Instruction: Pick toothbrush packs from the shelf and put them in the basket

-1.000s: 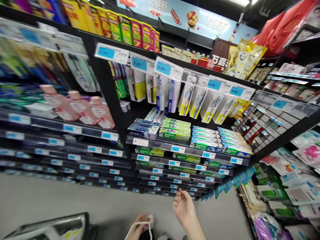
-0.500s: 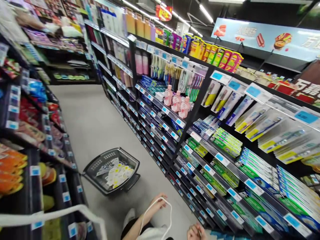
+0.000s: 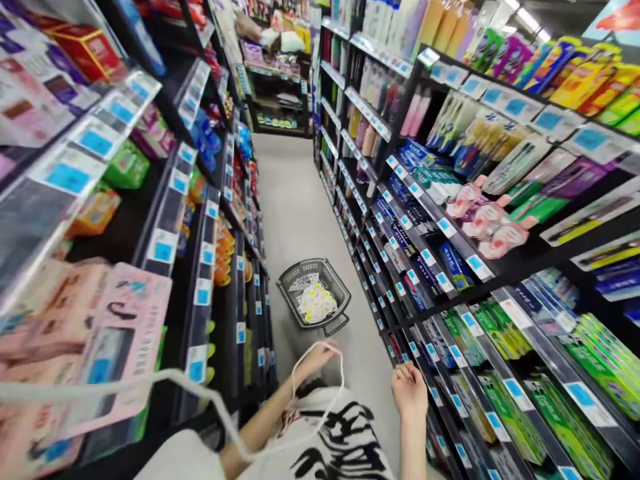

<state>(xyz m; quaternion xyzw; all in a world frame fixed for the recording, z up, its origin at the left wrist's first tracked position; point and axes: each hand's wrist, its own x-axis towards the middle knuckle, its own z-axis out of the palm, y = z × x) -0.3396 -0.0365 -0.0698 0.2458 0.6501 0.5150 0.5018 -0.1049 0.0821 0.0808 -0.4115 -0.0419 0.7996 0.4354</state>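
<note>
**Standing in a shop aisle with a tote bag in hand**

Running down both sides of the pale grey floor (image 3: pixel 295 200) are tall black metal shelving racks. The right-hand rack (image 3: pixel 450 220) carries hanging toothbrush packs, three pink bottles (image 3: pixel 483 223) lying on a shelf, and rows of green and blue toothpaste boxes (image 3: pixel 505 333) lower down. The left-hand rack (image 3: pixel 200 220) holds snack packets behind blue-and-white price labels, with a large pink printed pack (image 3: pixel 120 333) close to the camera.

On the floor between the racks, ahead of the person, sits a dark grey plastic shopping basket (image 3: pixel 314 293) with white and yellow packets inside; neither hand touches it.

Low in the view hangs a white cloth tote bag with bold black lettering (image 3: pixel 330 440). Its thin white loop handle (image 3: pixel 320 360) rises to the left hand (image 3: pixel 316 355), whose fingers are curled around the strap. A second strap trails off to the left edge of the view.

The right hand (image 3: pixel 410 390) is just beside the lower shelves of the right-hand rack, fingers loosely bent and half open, holding nothing that can be seen.
</note>
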